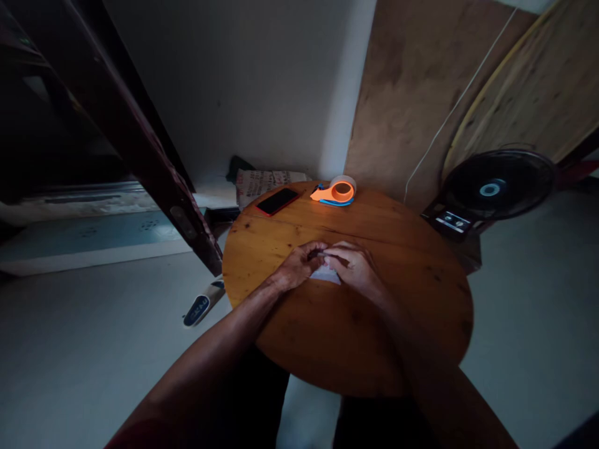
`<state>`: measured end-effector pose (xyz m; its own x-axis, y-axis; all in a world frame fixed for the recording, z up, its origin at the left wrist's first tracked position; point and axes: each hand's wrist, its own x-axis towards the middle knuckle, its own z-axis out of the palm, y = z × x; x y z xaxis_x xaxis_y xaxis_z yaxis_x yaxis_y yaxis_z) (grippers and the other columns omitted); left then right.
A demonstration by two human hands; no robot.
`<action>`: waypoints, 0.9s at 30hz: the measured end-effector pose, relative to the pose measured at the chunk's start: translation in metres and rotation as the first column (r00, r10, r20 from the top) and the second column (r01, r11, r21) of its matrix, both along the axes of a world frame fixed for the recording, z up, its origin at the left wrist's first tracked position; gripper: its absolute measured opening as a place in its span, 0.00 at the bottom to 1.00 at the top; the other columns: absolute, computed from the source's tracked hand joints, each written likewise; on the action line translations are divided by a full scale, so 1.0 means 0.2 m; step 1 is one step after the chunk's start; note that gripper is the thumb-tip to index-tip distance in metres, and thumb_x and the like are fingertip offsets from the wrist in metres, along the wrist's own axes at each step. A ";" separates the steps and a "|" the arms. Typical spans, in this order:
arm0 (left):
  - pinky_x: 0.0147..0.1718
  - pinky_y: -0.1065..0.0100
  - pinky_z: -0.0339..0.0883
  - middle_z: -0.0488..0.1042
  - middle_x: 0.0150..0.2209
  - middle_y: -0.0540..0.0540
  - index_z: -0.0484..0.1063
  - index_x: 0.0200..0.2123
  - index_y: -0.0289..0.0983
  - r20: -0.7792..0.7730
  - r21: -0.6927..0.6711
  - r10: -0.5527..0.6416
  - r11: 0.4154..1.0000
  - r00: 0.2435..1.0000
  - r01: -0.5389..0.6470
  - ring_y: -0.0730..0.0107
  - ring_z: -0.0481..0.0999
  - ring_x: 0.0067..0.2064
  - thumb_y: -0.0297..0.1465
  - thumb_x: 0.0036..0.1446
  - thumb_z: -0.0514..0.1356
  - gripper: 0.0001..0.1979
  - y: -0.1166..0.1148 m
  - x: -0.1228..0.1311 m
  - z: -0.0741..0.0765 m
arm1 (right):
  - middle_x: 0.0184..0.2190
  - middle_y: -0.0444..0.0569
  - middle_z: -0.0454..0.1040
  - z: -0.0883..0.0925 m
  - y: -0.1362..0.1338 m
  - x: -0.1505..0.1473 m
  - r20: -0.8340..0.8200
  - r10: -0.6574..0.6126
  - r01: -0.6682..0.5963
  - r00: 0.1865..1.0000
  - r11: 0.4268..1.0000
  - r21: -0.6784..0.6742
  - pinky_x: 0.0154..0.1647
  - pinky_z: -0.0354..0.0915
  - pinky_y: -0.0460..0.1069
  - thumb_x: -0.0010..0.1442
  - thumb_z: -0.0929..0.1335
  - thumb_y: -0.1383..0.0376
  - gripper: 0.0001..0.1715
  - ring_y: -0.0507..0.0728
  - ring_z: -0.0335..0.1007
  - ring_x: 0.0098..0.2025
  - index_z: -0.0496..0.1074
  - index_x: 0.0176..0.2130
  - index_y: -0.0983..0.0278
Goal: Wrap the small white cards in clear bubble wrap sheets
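Observation:
Both my hands meet at the middle of a round wooden table [421, 293]. My left hand [299, 265] has its fingers curled and pinched on a small piece of white paper [326, 274] that lies on the tabletop. My right hand [353, 267] lies over the same paper, its fingers bent and pressed down on it. Most of the paper is hidden under the two hands. At the table's far edge stand an orange tape dispenser [337, 190] with a roll of clear tape and a dark phone [277, 201] in a red case.
A black electric fan [498, 185] stands on the floor to the right, in front of leaning wooden boards [528, 81]. A dark wooden beam [135, 137] slants down at the left. A sandal [200, 305] lies on the floor by the table.

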<state>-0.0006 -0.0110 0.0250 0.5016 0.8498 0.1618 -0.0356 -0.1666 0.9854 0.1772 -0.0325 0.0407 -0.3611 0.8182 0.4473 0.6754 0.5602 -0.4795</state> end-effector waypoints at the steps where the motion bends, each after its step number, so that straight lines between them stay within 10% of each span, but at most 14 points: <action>1: 0.42 0.69 0.64 0.74 0.38 0.47 0.71 0.43 0.34 -0.016 0.008 0.006 1.000 1.000 -0.005 0.70 0.71 0.39 0.32 0.56 0.60 0.12 0.00 0.00 0.01 | 0.39 0.48 0.78 0.01 0.00 0.00 0.016 0.005 -0.005 1.000 1.000 0.003 0.44 0.64 0.51 0.62 0.64 0.65 0.14 0.56 0.73 0.41 0.79 0.40 0.57; 27: 0.40 0.68 0.63 0.75 0.40 0.45 0.70 0.43 0.33 0.049 -0.193 0.050 0.980 0.998 -0.040 0.71 0.72 0.38 0.35 0.51 0.65 0.18 -0.01 -0.01 0.03 | 0.49 0.50 0.71 0.00 -0.01 0.01 0.008 0.107 -0.107 0.994 0.993 0.046 0.53 0.65 0.56 0.56 0.67 0.69 0.13 0.58 0.68 0.51 0.76 0.42 0.59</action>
